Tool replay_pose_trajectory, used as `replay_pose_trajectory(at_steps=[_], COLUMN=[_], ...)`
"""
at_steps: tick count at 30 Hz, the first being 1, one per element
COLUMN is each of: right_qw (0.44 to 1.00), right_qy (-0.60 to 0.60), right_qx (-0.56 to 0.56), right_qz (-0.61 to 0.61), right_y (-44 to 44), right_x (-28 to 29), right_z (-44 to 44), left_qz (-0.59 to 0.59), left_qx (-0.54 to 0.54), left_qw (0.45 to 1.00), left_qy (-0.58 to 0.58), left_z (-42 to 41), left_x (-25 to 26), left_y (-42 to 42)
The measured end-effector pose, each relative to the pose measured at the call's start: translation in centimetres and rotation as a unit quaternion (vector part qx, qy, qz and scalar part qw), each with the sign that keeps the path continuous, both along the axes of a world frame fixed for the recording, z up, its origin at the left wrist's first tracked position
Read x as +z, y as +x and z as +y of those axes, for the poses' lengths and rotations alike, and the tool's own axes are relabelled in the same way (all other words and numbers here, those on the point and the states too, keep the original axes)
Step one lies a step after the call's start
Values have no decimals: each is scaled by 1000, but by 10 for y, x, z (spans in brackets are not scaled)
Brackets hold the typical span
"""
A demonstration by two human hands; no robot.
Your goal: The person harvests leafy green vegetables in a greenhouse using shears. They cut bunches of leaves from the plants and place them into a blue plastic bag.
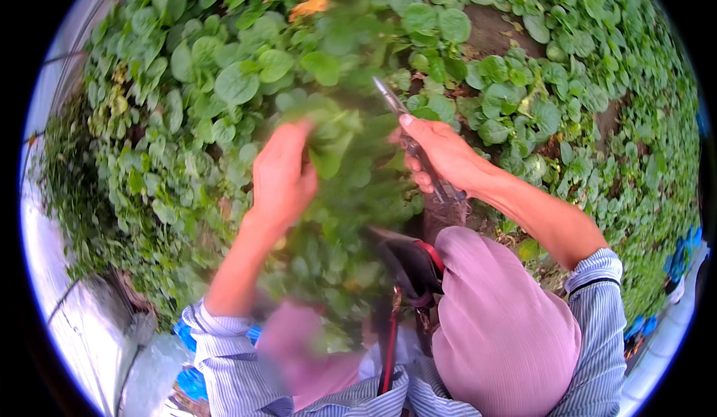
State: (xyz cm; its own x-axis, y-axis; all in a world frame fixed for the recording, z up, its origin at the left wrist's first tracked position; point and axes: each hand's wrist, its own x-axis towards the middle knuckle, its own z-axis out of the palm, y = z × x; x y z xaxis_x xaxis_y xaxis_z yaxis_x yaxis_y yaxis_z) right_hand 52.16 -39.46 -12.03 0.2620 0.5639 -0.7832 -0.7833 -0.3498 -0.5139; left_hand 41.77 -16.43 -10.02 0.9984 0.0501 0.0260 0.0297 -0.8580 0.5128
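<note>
My left hand (284, 176) is blurred over the leafy bed, its fingers closed on a bunch of green leaves (330, 148) at the fingertips. The stems within the grip are hidden. To the right, my right hand (437, 151) is wrapped around a pair of snips (390, 96). Their metal blades point up and away to the left, and the handles run back through my palm. Whether the blades are apart cannot be made out. Low, round-leaved green plants (238, 83) lie under and around both hands.
A black bag (414, 268) with red trim hangs between my knees. Plastic sheeting (84, 327) borders the bed at left. Bare soil (496, 30) shows at upper right. Blue plastic bundles (680, 254) sit by the right edge. An orange leaf (310, 6) lies ahead.
</note>
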Motion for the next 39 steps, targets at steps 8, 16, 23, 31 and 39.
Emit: replay_pose_trajectory(at_steps=[8, 16, 23, 31, 39], right_qw=[999, 987, 960, 916, 975], right_qy=[26, -37, -68, -44, 27], right_qx=[36, 115, 205, 335, 215], right_qz=[2, -105, -179, -214, -56], right_y=[-31, -48, -39, -41, -36], right_x=[29, 42, 68, 64, 42], right_z=[28, 62, 113, 142, 130], left_qz=[27, -34, 95, 160, 148], left_qx=[188, 670, 789, 831, 488], left_qw=[981, 721, 543, 518, 788], left_qy=[31, 172, 270, -124, 345], left_z=[98, 151, 186, 221, 289], left_x=[88, 125, 59, 20, 52], left_y=[-184, -506, -702, -677, -493])
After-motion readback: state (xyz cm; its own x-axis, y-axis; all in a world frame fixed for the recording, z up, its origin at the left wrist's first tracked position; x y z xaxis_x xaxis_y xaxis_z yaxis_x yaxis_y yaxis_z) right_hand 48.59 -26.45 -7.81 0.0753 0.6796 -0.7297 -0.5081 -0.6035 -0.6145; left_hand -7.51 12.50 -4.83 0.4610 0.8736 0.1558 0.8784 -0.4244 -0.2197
